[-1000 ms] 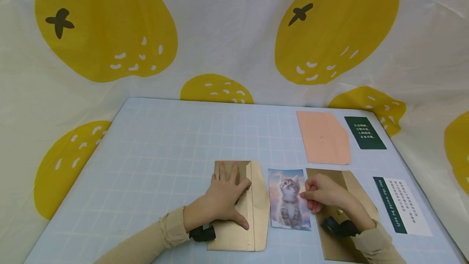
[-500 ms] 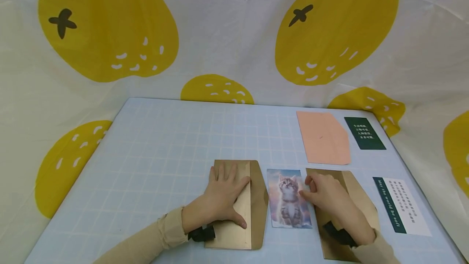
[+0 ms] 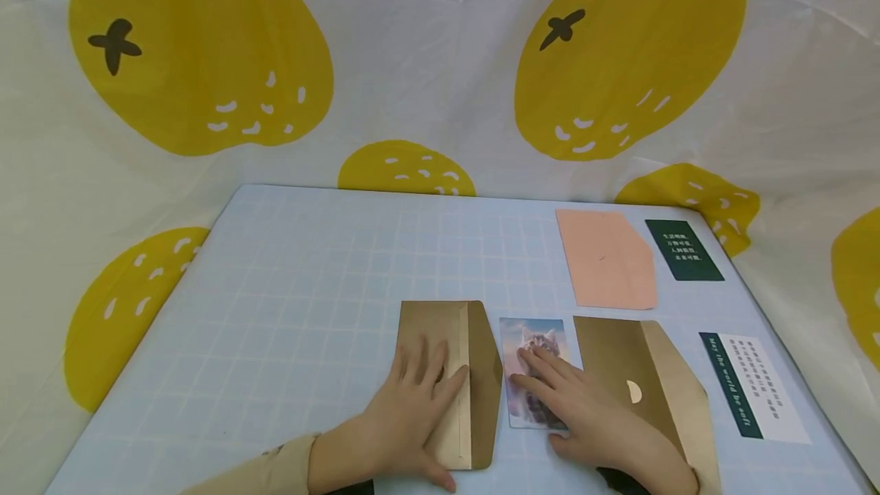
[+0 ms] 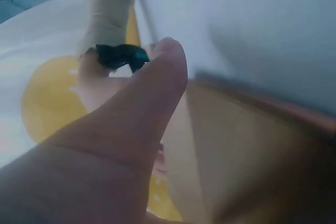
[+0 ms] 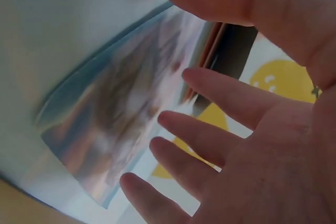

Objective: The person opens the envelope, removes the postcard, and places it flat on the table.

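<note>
My left hand (image 3: 409, 418) lies with spread fingers over the near half of a gold-brown envelope (image 3: 429, 319), whose flap points right. In the left wrist view its thumb extends beside the envelope (image 4: 247, 135). My right hand (image 3: 584, 407), fingers straight and apart, is over the kitten picture card (image 3: 512, 403) and covers much of the kitten. The right wrist view has the spread fingers close to the card (image 5: 126, 103); whether they touch it I cannot tell. Under the right forearm lies a second brown envelope (image 3: 612, 342), its flap open to the right.
A pink envelope (image 3: 605, 258) and a green card (image 3: 684, 250) with white writing lie at the back right. Near the right edge is a white card with a green strip (image 3: 756, 388). The pale blue gridded table (image 3: 296, 273) stretches left; a fruit-print cloth (image 3: 412, 59) hangs behind.
My right hand has straightened its curled fingers and moved left over the kitten card. My left hand has slid toward the near edge of its envelope.
</note>
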`<state>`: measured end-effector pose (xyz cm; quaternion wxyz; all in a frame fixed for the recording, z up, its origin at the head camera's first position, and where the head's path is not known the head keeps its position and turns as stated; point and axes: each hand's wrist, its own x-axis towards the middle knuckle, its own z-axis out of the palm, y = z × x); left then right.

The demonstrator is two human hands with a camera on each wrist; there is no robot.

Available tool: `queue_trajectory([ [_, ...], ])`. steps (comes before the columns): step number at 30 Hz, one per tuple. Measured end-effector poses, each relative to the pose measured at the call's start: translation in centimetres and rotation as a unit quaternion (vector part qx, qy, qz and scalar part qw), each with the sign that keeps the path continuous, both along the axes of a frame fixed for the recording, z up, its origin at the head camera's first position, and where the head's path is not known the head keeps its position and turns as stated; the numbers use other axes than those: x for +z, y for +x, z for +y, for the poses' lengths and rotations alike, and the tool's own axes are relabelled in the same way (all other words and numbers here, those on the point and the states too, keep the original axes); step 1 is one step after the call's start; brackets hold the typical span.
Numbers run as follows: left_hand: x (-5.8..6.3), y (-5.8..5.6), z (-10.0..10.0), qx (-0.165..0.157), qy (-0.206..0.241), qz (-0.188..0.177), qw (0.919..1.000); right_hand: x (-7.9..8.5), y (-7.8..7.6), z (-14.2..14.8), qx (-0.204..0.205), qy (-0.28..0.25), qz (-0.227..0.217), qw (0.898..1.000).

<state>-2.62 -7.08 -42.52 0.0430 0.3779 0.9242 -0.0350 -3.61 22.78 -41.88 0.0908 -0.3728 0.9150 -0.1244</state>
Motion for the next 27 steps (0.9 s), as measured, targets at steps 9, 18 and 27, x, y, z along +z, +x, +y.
queue_trajectory([
  [9, -0.8, 0.7, -0.1, -0.026, -0.035, 0.073, 0.9964, -0.6, 0.3, -0.1, -0.002, -0.006, 0.046, 0.999],
  [18, -1.0, -0.1, -0.5, -0.043, -0.011, 0.056, 0.9975, -0.2, -0.2, -0.1, -0.017, -0.004, 0.008, 1.000],
  [27, -0.9, -1.7, -1.0, -0.022, 0.008, -0.003, 0.9997, -0.2, -0.9, -0.1, -0.020, -0.014, 0.014, 1.000],
])
